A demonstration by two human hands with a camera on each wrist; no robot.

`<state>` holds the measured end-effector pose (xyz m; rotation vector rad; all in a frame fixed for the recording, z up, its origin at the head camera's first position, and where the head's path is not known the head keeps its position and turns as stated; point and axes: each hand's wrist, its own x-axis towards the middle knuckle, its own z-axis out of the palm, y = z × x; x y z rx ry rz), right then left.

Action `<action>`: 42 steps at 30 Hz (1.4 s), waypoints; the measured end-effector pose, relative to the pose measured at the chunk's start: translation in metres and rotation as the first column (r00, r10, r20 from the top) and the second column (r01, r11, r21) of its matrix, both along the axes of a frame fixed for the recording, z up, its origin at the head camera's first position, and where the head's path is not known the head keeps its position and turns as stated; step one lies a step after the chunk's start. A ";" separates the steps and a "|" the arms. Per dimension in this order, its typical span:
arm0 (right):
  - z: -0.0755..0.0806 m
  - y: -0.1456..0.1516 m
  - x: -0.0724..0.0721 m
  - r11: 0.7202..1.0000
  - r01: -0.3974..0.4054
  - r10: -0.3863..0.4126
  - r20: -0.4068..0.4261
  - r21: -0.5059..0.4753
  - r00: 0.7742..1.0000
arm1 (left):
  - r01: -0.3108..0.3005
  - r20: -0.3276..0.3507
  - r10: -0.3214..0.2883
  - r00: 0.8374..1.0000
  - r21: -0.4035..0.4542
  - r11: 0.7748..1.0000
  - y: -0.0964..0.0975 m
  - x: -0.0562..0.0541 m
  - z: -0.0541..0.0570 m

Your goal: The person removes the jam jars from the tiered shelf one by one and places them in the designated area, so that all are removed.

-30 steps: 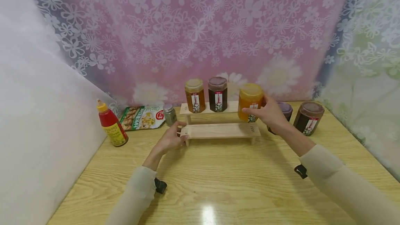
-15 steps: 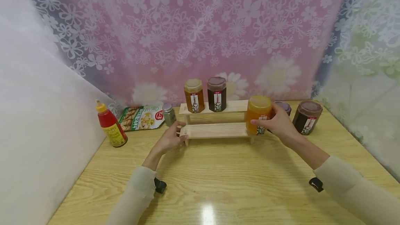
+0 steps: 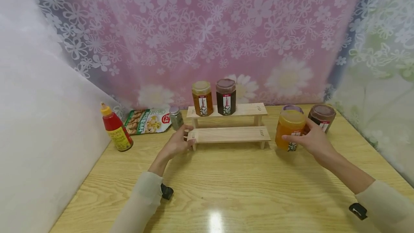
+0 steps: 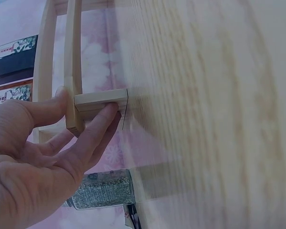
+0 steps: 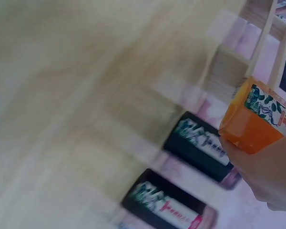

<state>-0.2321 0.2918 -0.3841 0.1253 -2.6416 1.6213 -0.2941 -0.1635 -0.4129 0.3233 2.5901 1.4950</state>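
My right hand (image 3: 315,139) grips an upright jar of orange honey (image 3: 289,130) from its right side, thumb across the front. The honey jar is just right of a two-tier wooden rack (image 3: 226,135), and it partly hides a dark jar with a purple lid (image 3: 292,108). Whether its base touches the table is hard to tell. My left hand (image 3: 176,142) holds the rack's lower left end; in the left wrist view the thumb lies on the shelf edge and the fingers (image 4: 102,126) reach round the leg. An amber jar (image 3: 202,100) and a dark jar (image 3: 226,98) stand on the upper tier.
Another dark jar (image 3: 321,118) stands at the far right, beyond my right hand. To the rack's left are a small glass spice jar (image 3: 176,118), a green and white food packet (image 3: 148,120) and a red sauce bottle (image 3: 116,128). A floral curtain (image 3: 207,39) hangs behind the table.
My right hand has carried the honey jar right and toward me, from over the rack's right end to beside it. My left hand has kept its grip in place.
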 end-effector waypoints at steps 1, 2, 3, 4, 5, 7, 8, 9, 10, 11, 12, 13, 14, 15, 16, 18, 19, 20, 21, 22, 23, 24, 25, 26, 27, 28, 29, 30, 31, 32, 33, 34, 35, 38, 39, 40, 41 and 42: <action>-0.003 0.005 0.002 1.000 0.000 0.000 0.007 0.005 1.000 | 0.000 0.001 0.000 1.000 -0.001 1.000 0.000 0.000 -0.001; -0.005 0.010 0.005 1.000 0.002 -0.002 0.014 0.013 1.000 | 0.000 0.003 0.000 1.000 -0.001 1.000 0.001 0.000 -0.001; -0.008 0.015 0.007 1.000 0.008 -0.008 0.018 0.027 1.000 | 0.000 0.005 0.000 1.000 -0.002 1.000 0.001 0.000 -0.002; -0.010 0.020 0.009 0.999 0.015 -0.015 0.019 0.041 1.000 | 0.000 0.006 0.000 1.000 -0.002 1.000 0.001 0.000 -0.002; -0.013 0.025 0.011 0.998 0.022 -0.023 0.022 0.056 0.999 | 0.001 0.008 -0.001 1.000 -0.002 1.000 0.001 0.000 -0.002; -0.017 0.035 0.014 0.996 0.036 -0.038 0.022 0.080 0.999 | 0.003 0.007 -0.003 1.000 -0.003 1.000 0.000 0.000 -0.003; -0.018 0.039 0.015 0.994 0.047 -0.049 0.018 0.094 0.999 | 0.006 0.007 -0.006 1.000 -0.002 1.000 0.000 -0.001 -0.002; -0.019 0.044 0.016 0.993 0.058 -0.059 0.011 0.104 0.998 | 0.007 0.005 -0.007 1.000 -0.002 1.000 0.000 -0.001 -0.002; -0.020 0.048 0.017 0.992 0.066 -0.067 0.004 0.110 0.998 | 0.009 0.004 -0.009 1.000 -0.001 1.000 -0.001 -0.001 -0.002; -0.020 0.052 0.017 0.990 0.078 -0.079 -0.001 0.117 0.997 | 0.009 0.001 -0.009 1.000 -0.002 1.000 -0.001 -0.001 -0.002; -0.021 0.056 0.017 0.988 0.088 -0.088 -0.009 0.125 0.996 | 0.010 -0.002 -0.010 1.000 -0.002 1.000 -0.001 -0.001 -0.001; -0.021 0.059 0.018 0.988 0.095 -0.094 -0.010 0.126 0.996 | 0.011 -0.003 -0.011 1.000 -0.003 1.000 -0.002 -0.001 -0.001; -0.022 0.062 0.018 0.987 0.102 -0.102 -0.009 0.121 0.995 | 0.012 -0.003 -0.012 1.000 -0.003 1.000 -0.002 -0.001 -0.001; -0.023 0.065 0.018 0.986 0.113 -0.112 -0.009 0.121 0.994 | 0.010 -0.006 -0.010 1.000 -0.006 1.000 -0.002 -0.001 -0.001; -0.023 0.067 0.018 0.985 0.123 -0.123 -0.007 0.120 0.992 | 0.010 -0.008 -0.010 1.000 -0.007 1.000 -0.002 -0.001 0.000; -0.025 0.072 0.018 0.983 0.137 -0.137 -0.003 0.122 0.991 | 0.007 -0.011 -0.007 1.000 -0.010 1.000 -0.002 -0.001 -0.001; -0.026 0.074 0.018 0.982 0.144 -0.145 0.000 0.122 0.989 | 0.005 -0.013 -0.006 1.000 -0.013 1.000 -0.002 0.000 -0.001; -0.026 0.076 0.019 0.980 0.153 -0.154 0.000 0.127 0.988 | 0.004 -0.013 -0.004 1.000 -0.013 1.000 -0.002 0.000 -0.002; -0.027 0.078 0.019 0.978 0.160 -0.161 0.002 0.133 0.987 | 0.004 -0.013 -0.004 1.000 -0.013 1.000 -0.002 0.000 -0.002; -0.028 0.080 0.019 0.977 0.162 -0.164 0.005 0.137 0.986 | 0.005 -0.012 -0.005 1.000 -0.010 1.000 -0.001 -0.001 -0.002; -0.028 0.083 0.019 0.976 0.164 -0.167 0.005 0.142 0.986 | 0.005 -0.010 -0.005 1.000 -0.008 1.000 -0.001 -0.001 -0.003; -0.029 0.085 0.019 0.976 0.166 -0.168 0.007 0.143 0.986 | 0.006 -0.009 -0.006 1.000 -0.007 1.000 -0.001 -0.001 -0.003; -0.029 0.087 0.019 0.977 0.164 -0.167 0.008 0.139 0.986 | 0.006 -0.009 -0.006 1.000 -0.006 1.000 -0.001 -0.001 -0.003; -0.030 0.089 0.019 0.978 0.161 -0.164 0.008 0.134 0.986 | 0.006 -0.007 -0.006 1.000 -0.005 1.000 -0.001 -0.001 -0.002; -0.030 0.091 0.019 0.979 0.157 -0.159 0.006 0.129 0.987 | 0.005 -0.009 -0.005 1.000 -0.006 1.000 -0.001 -0.001 -0.002; -0.031 0.093 0.019 0.980 0.154 -0.156 0.005 0.124 0.988 | 0.005 -0.009 -0.005 1.000 -0.006 1.000 -0.001 -0.001 -0.002; -0.032 0.095 0.019 0.981 0.153 -0.154 0.002 0.122 0.988 | 0.004 -0.009 -0.004 1.000 -0.010 1.000 -0.001 -0.001 -0.002; -0.033 0.098 0.020 0.982 0.149 -0.150 0.000 0.118 0.989 | 0.005 -0.010 -0.005 1.000 -0.012 1.000 -0.001 -0.001 -0.002; -0.033 0.100 0.020 0.982 0.149 -0.150 0.000 0.117 0.989 | 0.007 -0.009 -0.007 1.000 -0.012 1.000 -0.001 -0.002 -0.002; -0.034 0.102 0.020 0.982 0.148 -0.149 0.000 0.116 0.989 | 0.009 -0.010 -0.010 1.000 -0.013 1.000 -0.001 -0.002 -0.002; -0.034 0.103 0.020 0.983 0.146 -0.147 0.003 0.115 0.989 | 0.012 -0.009 -0.012 1.000 -0.011 1.000 -0.002 -0.002 -0.002; -0.033 0.105 0.019 0.983 0.143 -0.145 0.007 0.116 0.989 | 0.013 -0.009 -0.013 1.000 -0.010 1.000 -0.002 -0.002 -0.002; -0.033 0.107 0.019 0.984 0.136 -0.138 0.013 0.114 0.990 | 0.013 -0.010 -0.013 1.000 -0.010 1.000 -0.002 -0.002 -0.002; -0.030 0.113 0.017 0.986 0.110 -0.115 0.033 0.127 0.993 | 0.013 -0.011 -0.013 1.000 -0.010 1.000 -0.003 -0.002 -0.002; -0.030 0.115 0.016 0.986 0.100 -0.106 0.037 0.135 0.994 | 0.011 -0.010 -0.011 1.000 -0.008 1.000 -0.003 -0.002 -0.002; -0.029 0.116 0.015 0.985 0.094 -0.101 0.039 0.144 0.994 | 0.011 -0.011 -0.011 1.000 -0.007 1.000 -0.003 -0.003 -0.003; -0.029 0.117 0.015 0.985 0.089 -0.096 0.041 0.150 0.994 | 0.011 -0.010 -0.011 1.000 -0.005 1.000 -0.003 -0.003 -0.003; -0.028 0.118 0.014 0.983 0.088 -0.096 0.043 0.159 0.995 | 0.011 -0.009 -0.011 1.000 -0.002 1.000 -0.003 -0.003 -0.003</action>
